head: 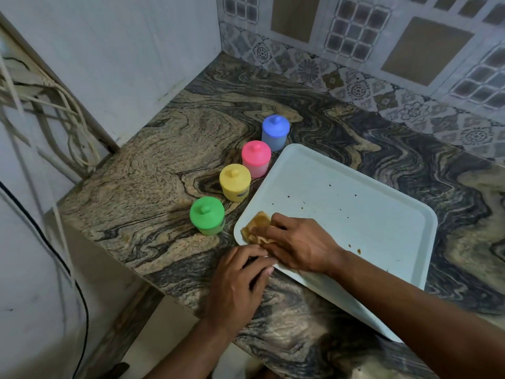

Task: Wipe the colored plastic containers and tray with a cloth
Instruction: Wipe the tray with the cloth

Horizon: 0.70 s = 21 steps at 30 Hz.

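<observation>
A pale blue-white tray [341,203] lies on the marbled counter, flecked with dark crumbs and brown drops. My right hand [297,242] presses a brown cloth [257,228] onto the tray's near-left corner. My left hand [237,280] grips the tray's near edge beside it. To the left of the tray stands a diagonal row of lidded containers: green [207,216] nearest, then yellow [235,181], pink [256,158] and blue [275,132] farthest.
The counter [153,160] ends at a white wall on the left and a patterned tiled wall [355,77] behind. Cables [54,110] hang at the far left. The counter's front edge runs just under my left wrist.
</observation>
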Available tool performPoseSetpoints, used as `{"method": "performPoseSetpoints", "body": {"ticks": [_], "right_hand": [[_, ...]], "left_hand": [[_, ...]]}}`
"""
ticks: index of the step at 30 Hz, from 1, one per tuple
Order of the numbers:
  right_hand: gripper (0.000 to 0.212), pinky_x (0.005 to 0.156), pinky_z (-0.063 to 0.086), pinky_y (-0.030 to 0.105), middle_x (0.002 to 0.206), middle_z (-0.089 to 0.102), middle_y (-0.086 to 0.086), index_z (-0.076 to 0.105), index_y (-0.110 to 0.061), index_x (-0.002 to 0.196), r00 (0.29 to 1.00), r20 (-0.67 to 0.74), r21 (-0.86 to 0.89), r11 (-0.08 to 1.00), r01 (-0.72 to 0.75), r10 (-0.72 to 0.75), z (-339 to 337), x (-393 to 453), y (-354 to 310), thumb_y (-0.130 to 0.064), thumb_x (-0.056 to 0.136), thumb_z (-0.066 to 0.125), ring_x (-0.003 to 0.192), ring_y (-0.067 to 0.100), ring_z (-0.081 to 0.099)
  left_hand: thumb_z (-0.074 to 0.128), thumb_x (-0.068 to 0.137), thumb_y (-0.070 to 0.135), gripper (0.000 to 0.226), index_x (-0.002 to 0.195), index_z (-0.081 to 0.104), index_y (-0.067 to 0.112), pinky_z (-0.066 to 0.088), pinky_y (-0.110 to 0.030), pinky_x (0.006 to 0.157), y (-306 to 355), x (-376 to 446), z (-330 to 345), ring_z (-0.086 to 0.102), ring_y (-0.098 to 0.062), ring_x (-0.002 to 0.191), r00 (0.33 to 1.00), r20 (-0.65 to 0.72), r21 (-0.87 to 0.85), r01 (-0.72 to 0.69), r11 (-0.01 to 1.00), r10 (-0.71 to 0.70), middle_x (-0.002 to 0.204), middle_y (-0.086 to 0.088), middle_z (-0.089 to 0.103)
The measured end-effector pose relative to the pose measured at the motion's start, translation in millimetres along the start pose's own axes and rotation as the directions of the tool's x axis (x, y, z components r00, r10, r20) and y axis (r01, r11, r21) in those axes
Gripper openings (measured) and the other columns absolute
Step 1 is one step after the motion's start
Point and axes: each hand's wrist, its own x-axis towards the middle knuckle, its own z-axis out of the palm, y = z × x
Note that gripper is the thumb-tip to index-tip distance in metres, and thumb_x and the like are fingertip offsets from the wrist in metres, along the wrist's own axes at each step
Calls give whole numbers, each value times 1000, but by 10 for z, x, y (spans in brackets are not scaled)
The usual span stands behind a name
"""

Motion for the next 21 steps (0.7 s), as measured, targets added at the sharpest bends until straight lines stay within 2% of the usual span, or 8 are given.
{"method": "performPoseSetpoints", "body": {"ticks": [5, 9, 14, 18, 21], "right_hand": [[30, 44, 48, 39, 94, 61, 1, 71, -20, 125, 996, -47, -83, 994, 77, -81, 49, 27, 72, -36, 103, 61, 66, 28, 62], [24, 43, 49, 37, 92, 64, 0, 74, -19, 117, 993, -93, -109, 992, 68, -79, 113, 30, 83, -33, 102, 62, 68, 26, 64], [33, 48, 51, 36, 96, 68, 2, 72, -19, 121, 974, -190, -139, 978, -154, 126, -100, 180, 508, -35, 98, 53, 69, 33, 69], [36, 51, 55, 38, 100, 71, 4, 71, -22, 123, 951, -238, -211, 946, -248, 196, -329, 320, 1092, -39, 98, 52, 73, 36, 73], [36, 55, 56, 43, 111, 71, 11, 69, -20, 129, 937, -198, -314, 887, -338, 287, -442, 389, 1455, -36, 98, 59, 73, 43, 73]], "left_hand": [[60, 107, 42, 23, 123, 71, 32, 49, -40, 100, -15, -15, 19, 59, -17, 121, 999, 26, 39, -28, 999, 27, 121, 9, 61], [63, 105, 40, 20, 118, 73, 29, 37, -38, 121, 4, 40, 28, 61, -18, 118, 999, 0, 41, -43, 998, 43, 114, 9, 62], [64, 105, 38, 16, 118, 72, 33, 31, -32, 125, -20, 42, 44, 57, -14, 127, 1000, 27, 13, -13, 1000, 13, 118, 12, 58], [60, 106, 41, 20, 116, 74, 31, 29, -30, 125, -22, 35, 59, 55, -12, 127, 1000, 5, 1, -23, 1000, 23, 118, 12, 58], [58, 105, 47, 26, 114, 76, 31, 30, -28, 124, -29, 41, 80, 55, -11, 127, 1000, -18, -4, -20, 1000, 19, 119, 12, 61]]}}
